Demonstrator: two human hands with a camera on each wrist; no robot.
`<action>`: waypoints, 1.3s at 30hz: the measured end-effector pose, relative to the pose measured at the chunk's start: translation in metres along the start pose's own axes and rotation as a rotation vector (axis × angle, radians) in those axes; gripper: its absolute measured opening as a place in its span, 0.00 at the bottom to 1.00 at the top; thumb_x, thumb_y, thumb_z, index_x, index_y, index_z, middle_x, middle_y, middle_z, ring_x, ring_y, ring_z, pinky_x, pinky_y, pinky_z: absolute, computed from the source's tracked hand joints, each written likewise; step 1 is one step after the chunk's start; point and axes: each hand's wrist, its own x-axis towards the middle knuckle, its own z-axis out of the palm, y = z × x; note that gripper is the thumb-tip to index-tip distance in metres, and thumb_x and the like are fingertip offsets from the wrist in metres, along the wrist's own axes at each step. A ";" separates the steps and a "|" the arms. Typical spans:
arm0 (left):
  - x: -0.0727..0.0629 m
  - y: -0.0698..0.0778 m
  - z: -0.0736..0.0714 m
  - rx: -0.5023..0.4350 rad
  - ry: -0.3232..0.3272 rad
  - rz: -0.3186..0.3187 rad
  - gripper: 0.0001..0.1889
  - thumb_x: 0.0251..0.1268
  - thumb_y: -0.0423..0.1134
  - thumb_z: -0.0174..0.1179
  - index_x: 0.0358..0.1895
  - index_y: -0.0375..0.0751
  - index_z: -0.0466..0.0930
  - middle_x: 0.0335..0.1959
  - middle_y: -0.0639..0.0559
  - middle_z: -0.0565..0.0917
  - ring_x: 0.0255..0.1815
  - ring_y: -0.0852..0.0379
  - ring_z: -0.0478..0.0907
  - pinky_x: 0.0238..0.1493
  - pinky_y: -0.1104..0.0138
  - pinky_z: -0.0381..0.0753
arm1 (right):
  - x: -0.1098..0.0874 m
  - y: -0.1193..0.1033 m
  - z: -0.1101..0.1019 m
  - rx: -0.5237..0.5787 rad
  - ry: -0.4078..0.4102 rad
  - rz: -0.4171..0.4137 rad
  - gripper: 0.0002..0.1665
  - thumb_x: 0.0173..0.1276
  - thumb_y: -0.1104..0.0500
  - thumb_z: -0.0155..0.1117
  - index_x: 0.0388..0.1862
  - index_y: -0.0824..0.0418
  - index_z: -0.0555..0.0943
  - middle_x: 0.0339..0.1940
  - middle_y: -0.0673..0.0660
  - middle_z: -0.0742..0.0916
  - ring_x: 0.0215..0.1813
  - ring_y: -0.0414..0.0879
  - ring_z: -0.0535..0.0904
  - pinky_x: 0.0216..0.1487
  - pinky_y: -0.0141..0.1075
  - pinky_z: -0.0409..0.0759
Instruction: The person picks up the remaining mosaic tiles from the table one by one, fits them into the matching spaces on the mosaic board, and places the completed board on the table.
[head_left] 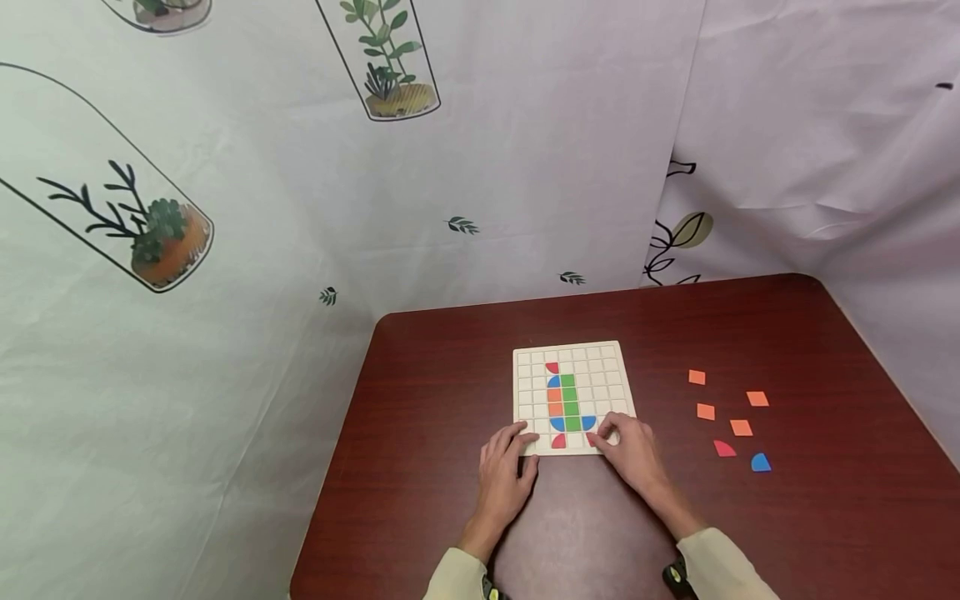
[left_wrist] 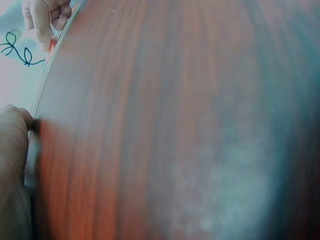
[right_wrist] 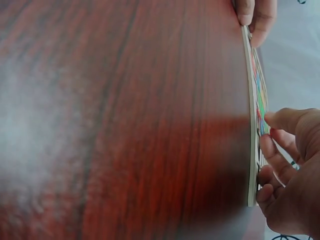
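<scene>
A pale square grid board [head_left: 607,375] lies on the table, partly filled with coloured tiles. Green squares [head_left: 570,400] form a column, with orange squares [head_left: 555,402] to their left and blue and red rounded tiles around them. My left hand [head_left: 504,477] rests at the board's near left corner, fingers over the surface and thumb at the front edge. At the near right part, my right hand [head_left: 632,450] pinches a small red quarter-circle tile [head_left: 590,439] between thumb and forefinger, low over the grid. The left wrist view shows this red tile [left_wrist: 52,44] under the right fingertips.
On the table to the right of the board lie several loose orange squares [head_left: 741,427], a red quarter-circle [head_left: 724,449] and a blue quarter-circle [head_left: 761,462]. A printed cloth [head_left: 525,167] hangs behind the dark red wooden table [head_left: 420,400].
</scene>
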 end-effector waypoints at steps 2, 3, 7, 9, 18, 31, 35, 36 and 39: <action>0.000 0.000 0.000 0.000 -0.001 -0.001 0.17 0.64 0.36 0.73 0.56 0.49 0.87 0.67 0.50 0.82 0.68 0.48 0.76 0.60 0.48 0.74 | 0.000 0.001 0.001 -0.014 0.009 -0.019 0.13 0.63 0.62 0.82 0.26 0.54 0.84 0.25 0.47 0.85 0.25 0.41 0.73 0.32 0.39 0.71; 0.000 0.000 0.000 0.000 -0.001 -0.002 0.17 0.64 0.36 0.73 0.56 0.49 0.87 0.67 0.50 0.81 0.68 0.48 0.76 0.60 0.48 0.74 | 0.000 0.001 0.001 -0.016 0.010 -0.026 0.12 0.63 0.62 0.82 0.27 0.54 0.84 0.24 0.47 0.84 0.25 0.41 0.73 0.32 0.39 0.71; 0.000 0.000 0.000 0.001 -0.002 -0.003 0.17 0.65 0.36 0.73 0.57 0.49 0.87 0.67 0.51 0.81 0.68 0.48 0.76 0.60 0.48 0.74 | -0.002 0.002 0.001 -0.012 0.015 -0.046 0.11 0.63 0.63 0.81 0.29 0.55 0.85 0.25 0.46 0.86 0.25 0.40 0.74 0.31 0.39 0.72; 0.000 0.000 0.000 0.002 -0.001 -0.002 0.17 0.65 0.37 0.73 0.57 0.49 0.87 0.67 0.51 0.81 0.68 0.48 0.76 0.60 0.49 0.74 | -0.002 0.003 0.001 -0.012 0.019 -0.064 0.10 0.63 0.63 0.81 0.30 0.55 0.85 0.26 0.46 0.87 0.26 0.40 0.74 0.32 0.38 0.72; 0.000 0.000 -0.001 -0.008 0.003 0.004 0.18 0.64 0.37 0.74 0.56 0.49 0.87 0.67 0.49 0.82 0.68 0.47 0.76 0.59 0.49 0.74 | -0.010 0.010 0.005 -0.050 0.068 -0.177 0.09 0.59 0.69 0.82 0.32 0.56 0.92 0.30 0.47 0.88 0.34 0.44 0.79 0.38 0.44 0.77; 0.001 -0.001 0.001 -0.012 0.016 0.018 0.18 0.64 0.36 0.74 0.56 0.48 0.87 0.66 0.49 0.82 0.67 0.47 0.76 0.58 0.49 0.74 | -0.014 0.010 0.009 -0.097 0.104 -0.193 0.08 0.58 0.66 0.84 0.32 0.55 0.93 0.33 0.49 0.89 0.39 0.50 0.83 0.43 0.52 0.81; 0.001 0.000 0.000 -0.014 0.006 0.007 0.17 0.65 0.37 0.73 0.57 0.48 0.87 0.67 0.49 0.82 0.68 0.47 0.76 0.59 0.49 0.73 | -0.014 0.011 0.009 -0.084 0.116 -0.207 0.09 0.56 0.66 0.85 0.32 0.55 0.92 0.32 0.47 0.88 0.37 0.47 0.81 0.40 0.47 0.80; 0.001 0.000 0.000 -0.013 0.006 0.008 0.17 0.65 0.36 0.73 0.57 0.48 0.87 0.66 0.49 0.82 0.68 0.47 0.76 0.59 0.49 0.73 | -0.015 0.011 0.008 -0.077 0.122 -0.216 0.09 0.56 0.66 0.85 0.32 0.55 0.92 0.31 0.47 0.88 0.37 0.46 0.80 0.39 0.46 0.79; 0.001 0.000 0.000 -0.014 0.012 0.012 0.18 0.64 0.36 0.74 0.56 0.48 0.87 0.66 0.49 0.82 0.67 0.47 0.76 0.58 0.49 0.74 | -0.016 0.013 0.007 -0.047 0.143 -0.247 0.11 0.55 0.67 0.85 0.33 0.54 0.92 0.30 0.44 0.86 0.34 0.43 0.77 0.36 0.40 0.76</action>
